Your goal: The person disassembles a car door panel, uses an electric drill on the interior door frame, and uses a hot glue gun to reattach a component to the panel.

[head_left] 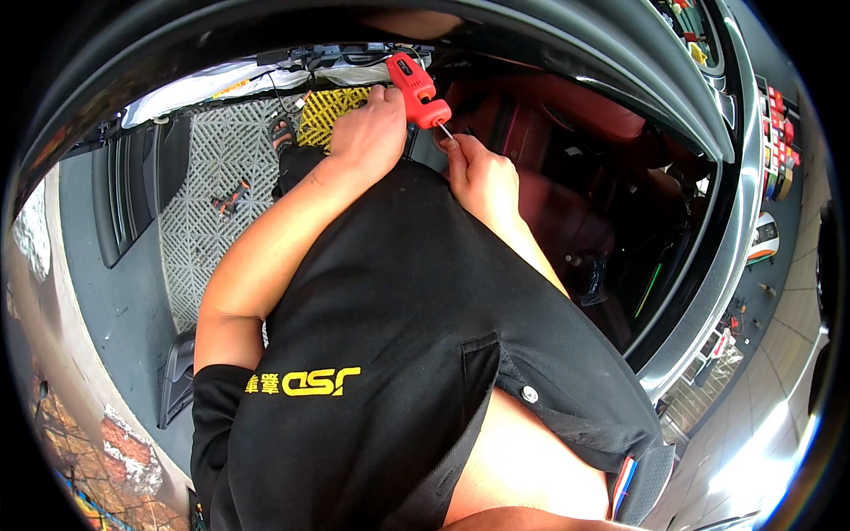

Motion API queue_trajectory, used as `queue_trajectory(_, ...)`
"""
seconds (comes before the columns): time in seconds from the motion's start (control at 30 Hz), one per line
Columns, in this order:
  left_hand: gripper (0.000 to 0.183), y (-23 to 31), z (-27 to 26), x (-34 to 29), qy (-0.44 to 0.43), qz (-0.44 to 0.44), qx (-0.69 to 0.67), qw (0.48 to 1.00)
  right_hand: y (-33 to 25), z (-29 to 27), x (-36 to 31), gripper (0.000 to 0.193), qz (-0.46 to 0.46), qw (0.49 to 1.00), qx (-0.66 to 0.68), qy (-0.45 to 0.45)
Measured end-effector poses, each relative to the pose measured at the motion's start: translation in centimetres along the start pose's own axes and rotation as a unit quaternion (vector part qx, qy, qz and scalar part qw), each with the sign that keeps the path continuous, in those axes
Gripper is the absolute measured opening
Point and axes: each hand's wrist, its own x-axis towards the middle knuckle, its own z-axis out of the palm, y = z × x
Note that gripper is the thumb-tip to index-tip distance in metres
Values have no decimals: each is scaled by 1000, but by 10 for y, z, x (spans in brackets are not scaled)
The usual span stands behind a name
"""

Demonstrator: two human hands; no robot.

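A red cordless screwdriver (409, 78) is held in front of me in the car's door opening. My left hand (370, 133) is closed around its grip. From its round nose a thin metal bit (446, 131) points down and to the right. My right hand (485, 177) pinches the far end of this bit between thumb and fingers; the very tip is hidden by them. Both forearms are bare, and my black shirt (381, 292) fills the middle of the view.
Dark red car seats (584, 115) lie to the right inside the car. Grey grating floor (199, 177) and a yellow tile (328, 115) are at the left, with an orange-and-black tool (232, 199) and a sandalled foot (282, 133). The door frame (708, 301) curves along the right.
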Motion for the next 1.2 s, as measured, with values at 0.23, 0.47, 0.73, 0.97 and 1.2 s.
queue_trajectory(0.23, 36, 1, -3, 0, -3, -1, -7, 1000, -2, -3, -1, 21, 9, 1000, 4, -2)
queue_trajectory(0.47, 21, 0, -2, 0, 41, 25, 2, 999, -2, -2, 2, 20, -6, 1000, 1, 3)
queue_trajectory(0.73, 22, -2, -2, -1, 38, 30, -1, 999, -2, -4, 2, 21, -3, 1000, 11, 1)
queue_trajectory(0.97, 24, 1, -5, -1, 18, 10, 1, 1000, 0, -5, 3, 18, -15, 1000, 12, -6)
queue_trajectory(1.2, 25, 2, -8, -2, 10, 9, 9, 1000, 1, -3, 2, 18, -19, 1000, 11, 1)
